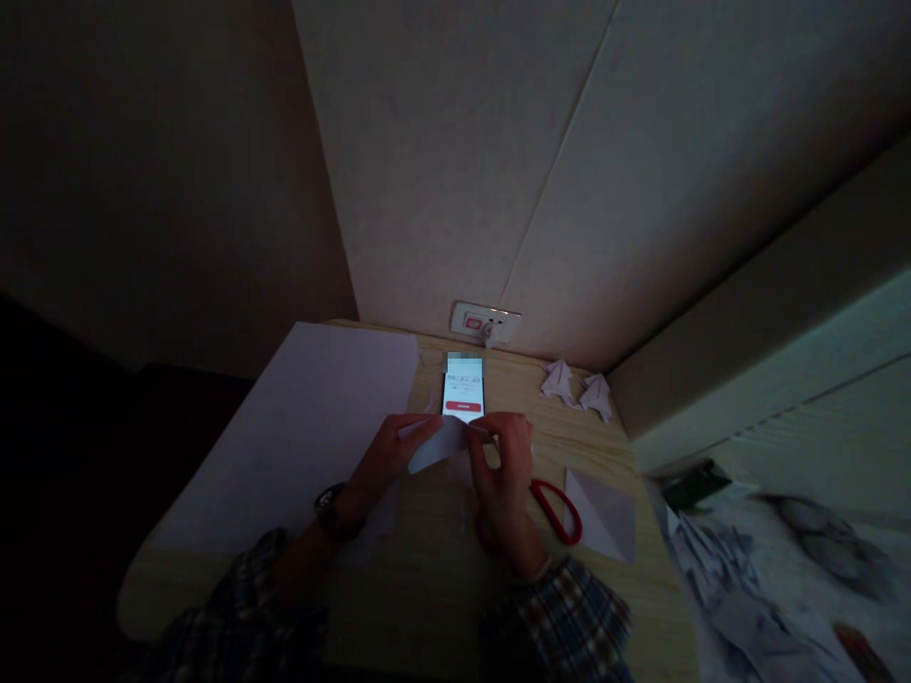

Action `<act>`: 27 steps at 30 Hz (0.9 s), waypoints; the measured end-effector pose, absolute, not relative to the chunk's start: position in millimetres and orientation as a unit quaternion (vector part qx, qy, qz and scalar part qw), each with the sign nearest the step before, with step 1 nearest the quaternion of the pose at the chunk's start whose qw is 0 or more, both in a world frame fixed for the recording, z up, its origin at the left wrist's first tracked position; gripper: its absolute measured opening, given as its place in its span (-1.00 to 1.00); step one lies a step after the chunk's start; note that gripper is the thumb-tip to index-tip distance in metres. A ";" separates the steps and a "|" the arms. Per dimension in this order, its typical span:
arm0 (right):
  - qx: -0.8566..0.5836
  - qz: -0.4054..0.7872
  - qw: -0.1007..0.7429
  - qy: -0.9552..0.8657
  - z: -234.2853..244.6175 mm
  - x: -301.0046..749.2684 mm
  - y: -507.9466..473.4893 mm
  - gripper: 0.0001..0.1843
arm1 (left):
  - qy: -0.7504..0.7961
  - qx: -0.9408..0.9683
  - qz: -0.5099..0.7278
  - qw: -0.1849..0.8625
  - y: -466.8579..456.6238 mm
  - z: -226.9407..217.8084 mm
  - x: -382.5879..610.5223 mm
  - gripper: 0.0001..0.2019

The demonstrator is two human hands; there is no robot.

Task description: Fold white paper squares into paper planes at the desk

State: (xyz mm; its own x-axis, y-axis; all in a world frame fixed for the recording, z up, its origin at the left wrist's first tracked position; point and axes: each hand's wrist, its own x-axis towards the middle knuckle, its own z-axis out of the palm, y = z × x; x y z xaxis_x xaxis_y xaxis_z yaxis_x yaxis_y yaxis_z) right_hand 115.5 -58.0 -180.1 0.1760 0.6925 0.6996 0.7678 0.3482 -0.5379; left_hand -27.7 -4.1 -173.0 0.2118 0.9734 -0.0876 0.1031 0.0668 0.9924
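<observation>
A folded piece of white paper (437, 446) is held up between both hands, just in front of a lit phone. My left hand (391, 451) grips its left end, thumb lying along the top edge. At the right end, my right hand (505, 460) pinches the paper between thumb and fingers. The phone (462, 391) shows a timer with a red button; its lower end is behind the paper. Red-handled scissors (562, 512) lie beside my right wrist, partly hidden by that hand. Next to them is a creased white paper square (604, 517).
A large white sheet (306, 427) covers the left of the wooden table (584, 441). Two folded paper figures (559, 381) sit at the back right. Behind the phone, a wall socket (486, 323) holds a plug. Crumpled papers (740, 598) lie right of the table.
</observation>
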 end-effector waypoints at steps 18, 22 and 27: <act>-0.484 -0.085 0.449 -0.746 -178.3 119.3 -62.8 -0.77 | 0.427 0.521 0.374 0.638 3.2 -167.3 -36.2 -0.80; -0.471 -0.079 0.441 -0.760 -179.4 120.1 -63.8 -0.75 | 0.422 0.501 0.384 0.650 2.9 -168.9 -35.5 -0.83; -0.463 -0.071 0.430 -0.772 -179.8 121.4 -64.1 -0.69 | 0.426 0.468 0.391 0.668 2.3 -171.0 -33.9 -0.82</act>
